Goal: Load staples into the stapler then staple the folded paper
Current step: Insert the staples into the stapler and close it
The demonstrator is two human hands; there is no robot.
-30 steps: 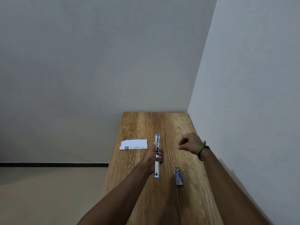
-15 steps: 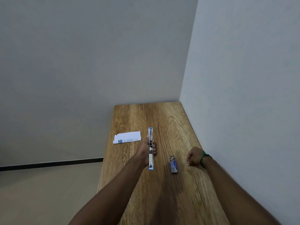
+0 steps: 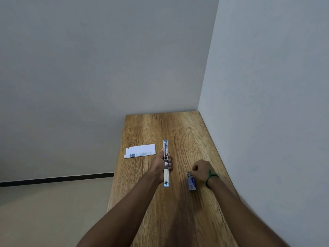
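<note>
Left hand point(image 3: 161, 162) wraps its fingers point(image 3: 170, 164) around the middle of the long blue-and-silver stapler point(image 3: 166, 164), swung fully open and lying flat along the wooden counter point(image 3: 178, 220); whether staples sit in the channel is too small to tell. Right hand point(image 3: 202, 171), green band at the wrist, has fingers curled in at the far end of the small blue staple box point(image 3: 191, 182), just right of the left-hand fingers; whether they pinch staples, cannot tell. Folded white paper with printed edge point(image 3: 140, 151) lies flat, left of the left-hand fingers, untouched. Judgement: loading under way; closing and stapling remain
</note>
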